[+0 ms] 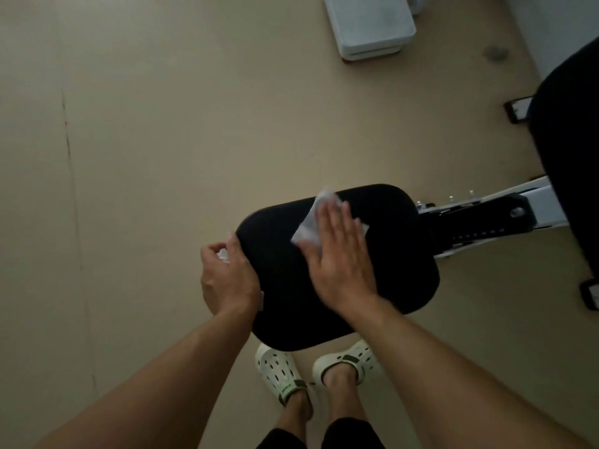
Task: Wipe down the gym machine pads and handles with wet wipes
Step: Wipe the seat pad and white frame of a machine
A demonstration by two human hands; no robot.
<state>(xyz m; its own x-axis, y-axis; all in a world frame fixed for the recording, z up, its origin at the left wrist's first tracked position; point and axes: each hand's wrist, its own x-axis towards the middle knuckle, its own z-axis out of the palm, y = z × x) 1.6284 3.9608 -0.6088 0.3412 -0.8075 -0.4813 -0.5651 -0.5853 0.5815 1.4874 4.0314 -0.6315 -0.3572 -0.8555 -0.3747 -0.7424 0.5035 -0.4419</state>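
A black seat pad (pixel 382 286) of a gym machine fills the middle of the view. My right hand (pixel 340 257) lies flat on it with straight fingers, pressing a white wet wipe (pixel 311 222) against the pad's top. My left hand (pixel 227 277) is at the pad's left edge, fingers curled round something small and white, likely a wipe or its packet (pixel 223 254), mostly hidden by the fingers.
The white and black machine frame (pixel 486 215) runs right from the pad toward a second black pad (pixel 570 140). A white step box (pixel 372 24) stands on the beige floor at the top. My feet in white clogs (pixel 343 364) are below the pad.
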